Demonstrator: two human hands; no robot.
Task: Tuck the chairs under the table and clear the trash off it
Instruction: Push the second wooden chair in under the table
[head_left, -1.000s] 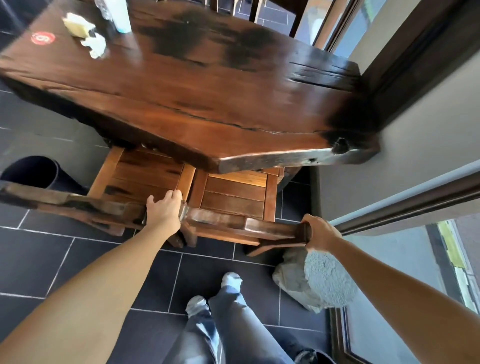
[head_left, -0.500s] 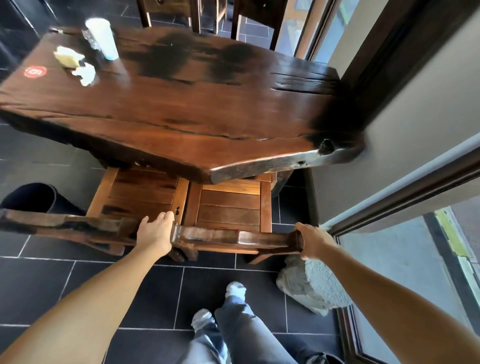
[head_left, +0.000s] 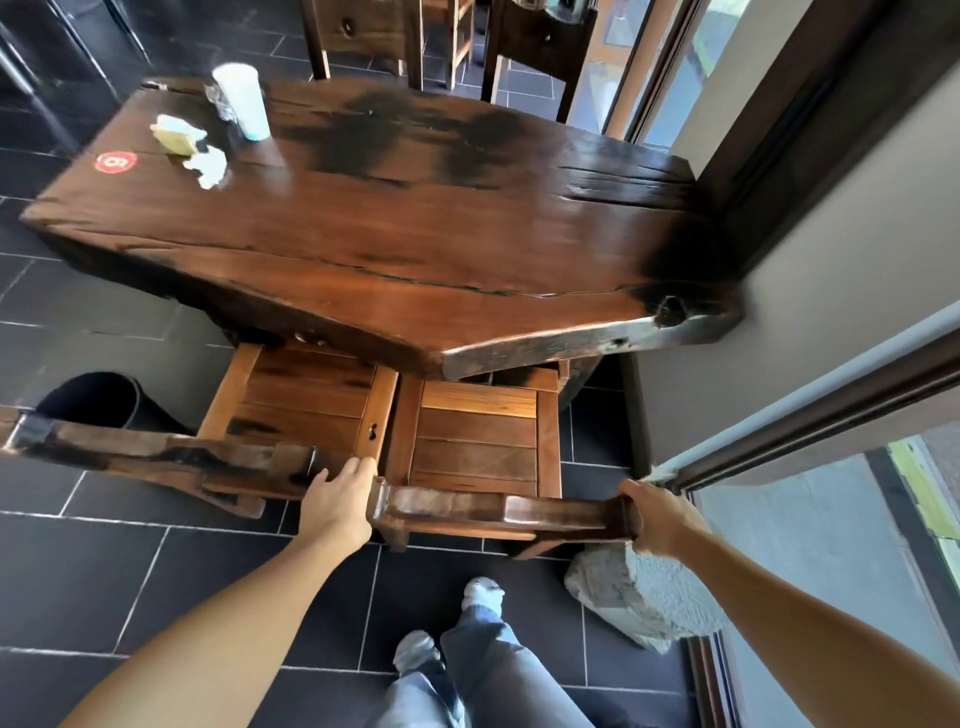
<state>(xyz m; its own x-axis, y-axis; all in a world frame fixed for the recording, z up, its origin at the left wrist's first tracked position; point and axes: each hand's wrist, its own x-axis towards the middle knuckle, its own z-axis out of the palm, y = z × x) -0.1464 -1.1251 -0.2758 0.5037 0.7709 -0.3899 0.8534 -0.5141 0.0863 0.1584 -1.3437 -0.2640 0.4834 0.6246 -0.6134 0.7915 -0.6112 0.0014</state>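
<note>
Two wooden chairs sit side by side at the near edge of the table (head_left: 395, 244), in the lower middle of the frame; the right chair (head_left: 475, 452) has its slatted seat partly under the tabletop, its top rail running across just below centre; the left chair (head_left: 306, 405) stands beside it, touching or nearly so, seat also partly under the table, its top rail stretching toward the left edge of the frame.

Left hand (head_left: 340, 501) rests on the left end of the right chair's rail, fingers curled over the top, in the gap between the two rails; right hand (head_left: 657, 519) is wrapped around the right end of the same rail, clenched on it.

Trash lies in the upper left of the frame, on the far left part of the tabletop: a white cup (head_left: 241, 101) upright, some clear crumpled plastic (head_left: 218, 101) touching it, a yellowish wad of paper (head_left: 176, 136) near it, a white crumpled napkin (head_left: 208, 166) just beside the wad; a red round sticker (head_left: 116, 161) sits on the wood to their left.

Farther out: two more chairs (head_left: 540, 39) at the far side, top of frame; a black bin (head_left: 98, 397) on the dark tiled floor at the left; a grey rock (head_left: 639, 597) at lower right beside the glass door (head_left: 810, 545).
</note>
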